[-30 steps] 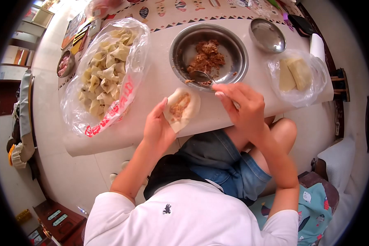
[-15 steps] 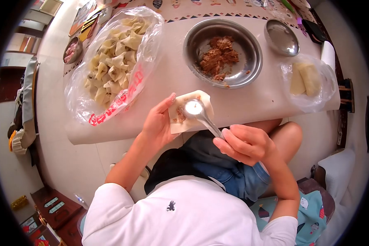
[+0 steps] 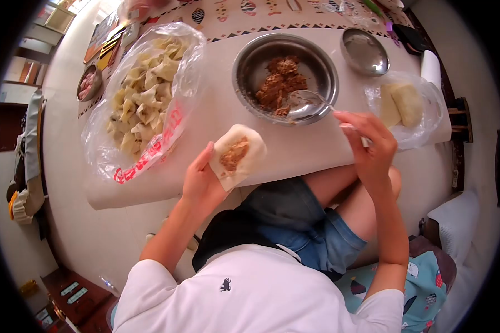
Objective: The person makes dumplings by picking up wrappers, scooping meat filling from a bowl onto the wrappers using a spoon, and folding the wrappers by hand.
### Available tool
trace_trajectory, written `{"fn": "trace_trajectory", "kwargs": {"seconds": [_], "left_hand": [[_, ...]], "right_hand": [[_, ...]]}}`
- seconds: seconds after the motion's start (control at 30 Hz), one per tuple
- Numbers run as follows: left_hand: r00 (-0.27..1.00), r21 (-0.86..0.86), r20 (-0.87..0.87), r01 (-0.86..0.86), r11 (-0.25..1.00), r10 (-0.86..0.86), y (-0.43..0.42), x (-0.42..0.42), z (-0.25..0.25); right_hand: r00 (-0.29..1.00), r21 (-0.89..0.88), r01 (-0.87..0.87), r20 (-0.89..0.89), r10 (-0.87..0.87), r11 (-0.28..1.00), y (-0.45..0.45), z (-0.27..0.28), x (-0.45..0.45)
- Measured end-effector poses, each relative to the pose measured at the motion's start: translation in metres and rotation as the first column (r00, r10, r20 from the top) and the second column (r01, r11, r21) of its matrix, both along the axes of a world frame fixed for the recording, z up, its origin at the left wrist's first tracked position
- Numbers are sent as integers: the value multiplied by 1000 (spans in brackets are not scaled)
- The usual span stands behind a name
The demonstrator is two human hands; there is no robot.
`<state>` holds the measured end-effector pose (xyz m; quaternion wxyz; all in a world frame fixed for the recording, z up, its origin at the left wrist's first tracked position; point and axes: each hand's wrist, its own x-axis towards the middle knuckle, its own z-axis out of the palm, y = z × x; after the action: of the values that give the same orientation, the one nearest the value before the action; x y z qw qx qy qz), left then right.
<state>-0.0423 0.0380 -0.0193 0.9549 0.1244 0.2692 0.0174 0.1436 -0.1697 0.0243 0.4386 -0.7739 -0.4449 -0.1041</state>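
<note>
On my left hand (image 3: 200, 178) lies a pale wonton wrapper (image 3: 253, 143), its edge held by the thumb. A patch of brown meat filling (image 3: 234, 155) is spread on the middle of the wrapper. My right hand (image 3: 370, 143) pinches the handle of a metal spoon (image 3: 305, 110). The spoon's bowl rests inside the steel bowl (image 3: 332, 77), at its near right side. Brown minced meat (image 3: 278, 86) is heaped in that bowl, next to the spoon.
At the left a clear plastic bag (image 3: 190, 66) holds many folded wontons (image 3: 150, 83). A smaller metal dish (image 3: 365, 51) stands at the back right. Near it, wrappers (image 3: 408, 105) lie on a plastic bag. A small bowl of pinkish food (image 3: 89, 83) sits far left.
My right hand has moved the spoon up and right, from the wrapper into the steel bowl. Filling now shows on the wrapper, which stays in my left hand.
</note>
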Motion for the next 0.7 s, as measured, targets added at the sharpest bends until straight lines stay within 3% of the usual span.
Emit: {"fn": "trace_trajectory", "kwargs": {"seconds": [0.2, 0.5, 0.63, 0.7], "left_hand": [[988, -48, 9, -152, 987, 153, -9, 5, 1], [991, -292, 129, 18, 956, 20, -40, 31, -19], [995, -163, 94, -18, 986, 34, -44, 52, -13], [993, -182, 113, -7, 983, 28, -43, 52, -12]], "right_hand": [[987, -58, -154, 26, 156, 986, 10, -1, 7], [967, -85, -242, 57, 248, 966, -2, 13, -1], [959, -70, -248, 121, 255, 966, -14, 17, -12], [943, -30, -293, 155, 294, 956, -19, 13, -21]]}}
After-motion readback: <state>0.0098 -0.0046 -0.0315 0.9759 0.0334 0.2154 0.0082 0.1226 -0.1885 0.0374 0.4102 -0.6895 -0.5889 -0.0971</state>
